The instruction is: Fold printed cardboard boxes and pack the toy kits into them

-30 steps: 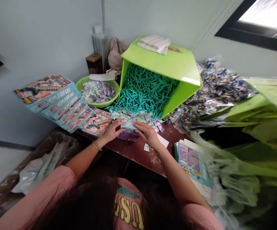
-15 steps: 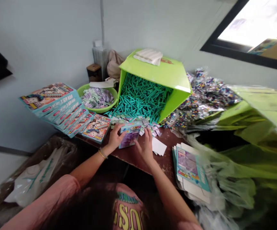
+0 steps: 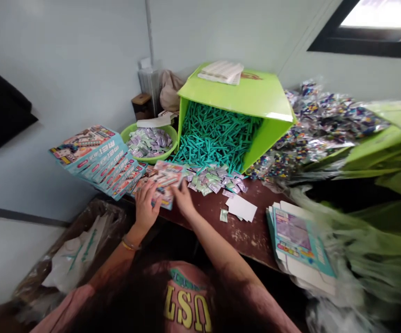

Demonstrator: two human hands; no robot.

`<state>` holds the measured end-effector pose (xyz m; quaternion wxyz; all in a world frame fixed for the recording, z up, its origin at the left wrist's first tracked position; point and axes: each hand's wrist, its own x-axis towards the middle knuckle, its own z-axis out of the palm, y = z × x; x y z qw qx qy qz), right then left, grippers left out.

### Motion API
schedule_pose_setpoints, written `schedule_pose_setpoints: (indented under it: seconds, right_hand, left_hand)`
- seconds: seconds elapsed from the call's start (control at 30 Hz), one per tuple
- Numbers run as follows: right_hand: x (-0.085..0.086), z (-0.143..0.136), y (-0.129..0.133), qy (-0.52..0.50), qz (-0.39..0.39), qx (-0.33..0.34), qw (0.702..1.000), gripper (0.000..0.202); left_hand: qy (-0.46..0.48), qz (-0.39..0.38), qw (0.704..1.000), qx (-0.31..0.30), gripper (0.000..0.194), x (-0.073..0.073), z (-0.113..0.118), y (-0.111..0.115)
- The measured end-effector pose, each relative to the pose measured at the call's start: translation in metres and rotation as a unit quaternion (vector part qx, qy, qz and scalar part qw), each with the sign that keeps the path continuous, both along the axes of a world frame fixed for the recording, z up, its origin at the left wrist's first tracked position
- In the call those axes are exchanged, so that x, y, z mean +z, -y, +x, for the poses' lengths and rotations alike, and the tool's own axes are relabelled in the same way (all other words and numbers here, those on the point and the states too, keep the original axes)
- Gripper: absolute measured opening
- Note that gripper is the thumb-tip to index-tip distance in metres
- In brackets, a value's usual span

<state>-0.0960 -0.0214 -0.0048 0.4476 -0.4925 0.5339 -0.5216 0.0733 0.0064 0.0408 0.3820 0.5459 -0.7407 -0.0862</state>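
A small printed cardboard box, with its picture side up, is between my two hands at the table's front left. My left hand lies over its left side, fingers bent against the card. At the right edge, my right hand grips the box with the thumb on top. Beneath and left of it is part of another printed box. Farther left leans a fanned row of boxes. Small green and purple sachets lie just beyond my right hand.
A lime-green bin on its side spills teal sticks. Behind my hands sits a green basket of sachets. White cards lie to the right, near flat cartons. Bagged colourful beads are heaped at the back right.
Both hands have moved left with the box, which now shows its picture side instead of the purple side. The sachets and white cards in front are more exposed. The view has shifted slightly.
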Motion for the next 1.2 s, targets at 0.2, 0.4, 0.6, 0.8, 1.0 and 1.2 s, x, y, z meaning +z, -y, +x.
schedule_pose_setpoints:
  seconds: [0.2,0.4,0.6,0.8,1.0,1.2]
  right_hand:
    - [-0.051,-0.023,-0.047,-0.193,-0.053,0.039,0.979,0.052]
    - [-0.032,-0.235,-0.128,-0.447,0.037,-0.212,0.868,0.039]
    - [-0.042,-0.299,-0.214,-0.547,0.205,-0.288,0.759,0.058]
    - [-0.018,-0.245,-0.244,-0.526,0.097,-0.306,0.787,0.051]
    - [0.014,-0.159,-0.229,-0.386,-0.124,-0.077,0.911,0.031]
    - [0.035,-0.165,-0.155,-0.186,0.113,-0.222,0.950,0.063]
  left_hand:
    - [0.188,0.071,0.979,0.025,0.036,-0.021,0.028,0.022]
    - [0.008,0.044,0.996,-0.083,0.035,-0.005,-0.016,0.026]
    - [-0.185,0.360,0.852,-0.332,0.025,-0.030,-0.141,-0.025]
    - [-0.258,0.558,0.699,-0.366,0.034,-0.058,-0.214,-0.063]
    - [-0.414,0.626,0.630,-0.197,0.049,-0.051,-0.219,-0.043]
    - [-0.429,0.569,0.697,-0.083,0.056,-0.048,-0.180,-0.035]
